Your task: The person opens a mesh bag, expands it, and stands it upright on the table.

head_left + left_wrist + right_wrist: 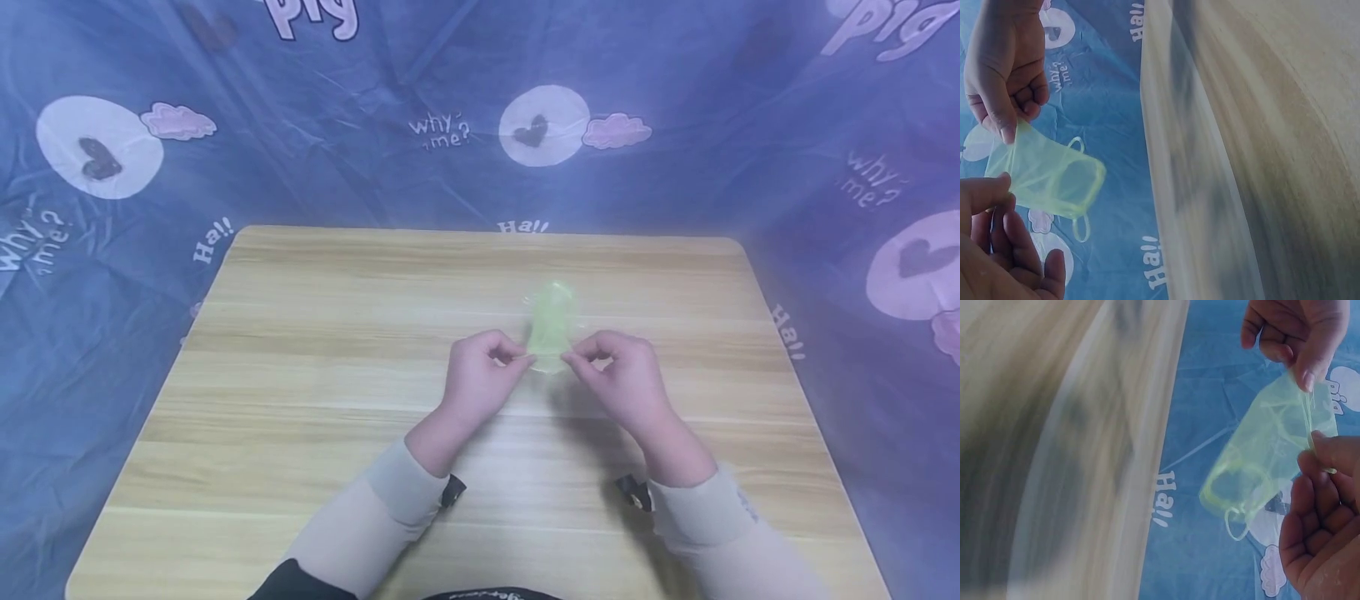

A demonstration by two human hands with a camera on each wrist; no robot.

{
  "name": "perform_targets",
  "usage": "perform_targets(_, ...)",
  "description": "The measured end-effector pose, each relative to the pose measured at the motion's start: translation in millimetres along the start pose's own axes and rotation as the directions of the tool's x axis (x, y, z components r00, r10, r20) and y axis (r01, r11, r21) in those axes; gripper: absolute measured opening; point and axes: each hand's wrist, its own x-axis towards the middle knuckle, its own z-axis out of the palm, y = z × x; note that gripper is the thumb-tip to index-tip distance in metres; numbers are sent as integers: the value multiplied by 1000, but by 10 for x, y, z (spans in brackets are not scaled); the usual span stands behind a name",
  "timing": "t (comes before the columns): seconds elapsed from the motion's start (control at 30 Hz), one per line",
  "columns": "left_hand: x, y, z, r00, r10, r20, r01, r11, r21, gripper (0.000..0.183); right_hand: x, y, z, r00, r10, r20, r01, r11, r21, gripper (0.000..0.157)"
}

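A sheer pale green drawstring pouch (553,321) hangs between the two hands over the table. My left hand (483,371) pinches its near edge at the left between thumb and forefinger. With thumb and forefinger, my right hand (622,375) pinches the same edge at the right. Seen from the left wrist, the pouch (1063,178) is see-through, and a small cord loop (1082,229) sticks out on each side of its far end. In the right wrist view the edge of the pouch (1254,450) runs gathered between the fingertips, and one cord loop (1237,526) dangles.
A light wood-grain table (300,417) lies under both arms. Blue printed cloth (337,150) stands behind the table and along its left and right sides. Small black devices, one of them a wrist camera (453,492), sit at the sleeve cuffs.
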Motion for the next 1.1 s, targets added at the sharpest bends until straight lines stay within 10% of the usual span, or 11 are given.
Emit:
perform_targets(0.27, -5, -14, 33, 993, -63, 101, 66, 997, -29, 23, -39, 40, 64, 997, -56, -57, 58, 998, 33, 19)
perform_targets(0.6, -15, -16, 44, 995, 72, 75, -76, 996, 51, 9, -20, 14, 67, 984, 29, 175, -42, 997, 68, 7)
perform_targets(0.87, -29, -46, 47, 963, 265, -43, -255, 954, 154, 9, -51, 13, 149, 997, -57, -43, 57, 998, -5, 9)
perform_targets(1.1, -30, -88, 77, 939, 323, -113, -297, 934, 199, 20, -58, 45, 209, 957, -183, -226, 172, 983, -67, 21)
